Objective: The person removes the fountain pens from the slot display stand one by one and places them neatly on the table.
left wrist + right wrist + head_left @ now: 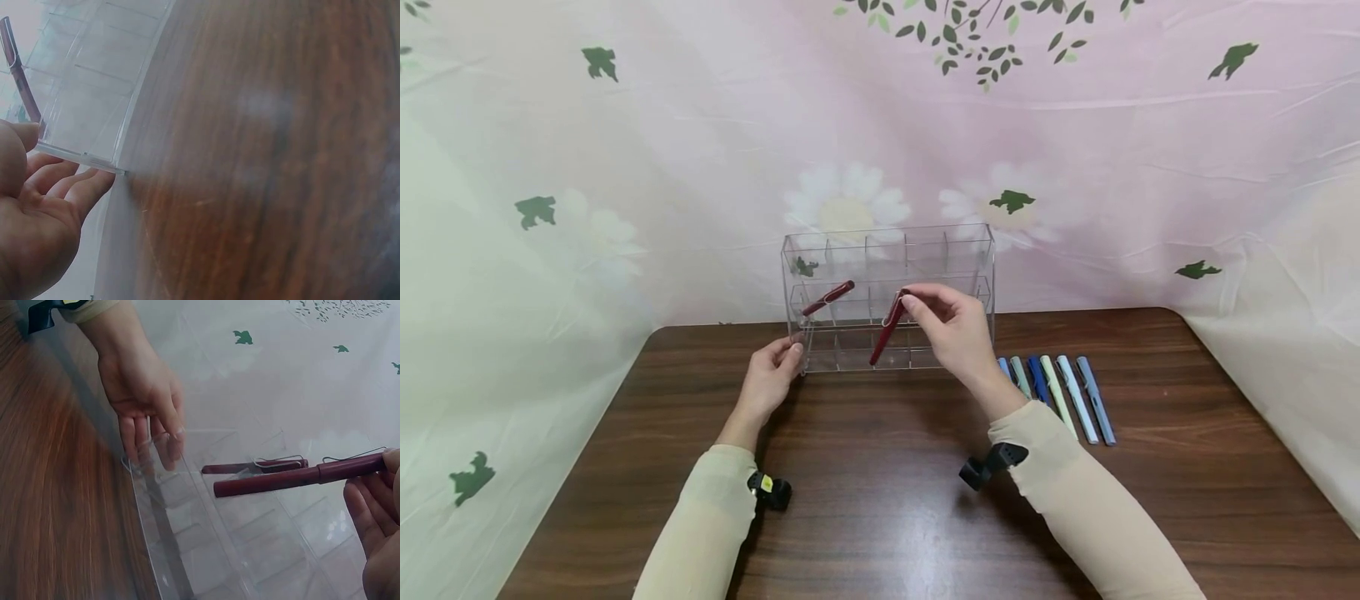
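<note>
A clear plastic pen organizer (pixel 891 327) with tiers of compartments stands at the back of the table. My left hand (pixel 770 377) grips its lower left end, thumb on one side and fingers on the other (pixel 47 200). Between the thumb and fingers of my right hand (pixel 951 329) is the capped end of a dark red pen (pixel 269 481), its other end slanting down to the left in front of the organizer. A second dark red pen (pixel 828 297) leans in a compartment at the organizer's left end, its clip showing in the right wrist view.
Several pens in blue, green and pale shades lie side by side to the right of the organizer, among them a light blue pen (pixel 1096 400); the right forearm covers part of the row. A patterned cloth (pixel 1075 167) hangs behind the brown wooden table (pixel 865 475).
</note>
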`<action>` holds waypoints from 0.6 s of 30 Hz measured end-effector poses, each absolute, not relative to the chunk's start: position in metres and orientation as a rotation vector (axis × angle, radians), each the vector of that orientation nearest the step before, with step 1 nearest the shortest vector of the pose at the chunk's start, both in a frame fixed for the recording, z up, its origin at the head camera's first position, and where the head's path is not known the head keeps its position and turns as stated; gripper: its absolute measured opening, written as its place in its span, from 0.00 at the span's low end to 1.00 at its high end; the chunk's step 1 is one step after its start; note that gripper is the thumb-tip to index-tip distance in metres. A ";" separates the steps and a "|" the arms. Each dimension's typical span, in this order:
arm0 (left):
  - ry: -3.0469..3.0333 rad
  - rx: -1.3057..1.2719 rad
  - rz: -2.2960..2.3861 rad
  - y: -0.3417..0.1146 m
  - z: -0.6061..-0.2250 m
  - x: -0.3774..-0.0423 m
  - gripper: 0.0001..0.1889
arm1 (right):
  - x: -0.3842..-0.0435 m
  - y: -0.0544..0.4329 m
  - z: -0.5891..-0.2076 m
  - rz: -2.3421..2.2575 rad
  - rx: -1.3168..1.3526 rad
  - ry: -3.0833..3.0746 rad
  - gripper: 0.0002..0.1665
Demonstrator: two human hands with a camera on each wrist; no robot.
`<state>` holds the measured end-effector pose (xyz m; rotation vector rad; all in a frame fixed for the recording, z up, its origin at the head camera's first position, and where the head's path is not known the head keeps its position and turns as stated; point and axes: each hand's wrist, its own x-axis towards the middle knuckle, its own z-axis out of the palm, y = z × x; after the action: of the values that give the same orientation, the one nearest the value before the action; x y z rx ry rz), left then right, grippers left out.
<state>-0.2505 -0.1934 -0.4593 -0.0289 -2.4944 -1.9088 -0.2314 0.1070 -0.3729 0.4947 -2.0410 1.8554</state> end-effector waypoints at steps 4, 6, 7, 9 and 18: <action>-2.503 -0.033 -1.895 -0.194 -0.460 -0.251 0.24 | -0.229 0.115 -0.372 1.827 0.474 -2.076 0.12; -2.507 -0.042 -1.882 -0.193 -0.460 -0.252 0.23 | -0.228 0.119 -0.370 1.816 0.461 -2.088 0.12; -2.506 -0.046 -1.880 -0.193 -0.460 -0.253 0.24 | -0.227 0.121 -0.370 1.808 0.455 -2.095 0.12; -2.506 -0.049 -1.876 -0.193 -0.460 -0.253 0.23 | -0.226 0.124 -0.370 1.813 0.446 -2.092 0.12; -2.505 -0.041 -1.880 -0.194 -0.462 -0.251 0.24 | -0.224 0.144 -0.369 1.779 0.429 -2.098 0.12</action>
<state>-0.2511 -0.1937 -0.4621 -0.0406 -2.5049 -1.8800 -0.2245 0.1442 -0.3685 0.4294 -2.0985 1.7793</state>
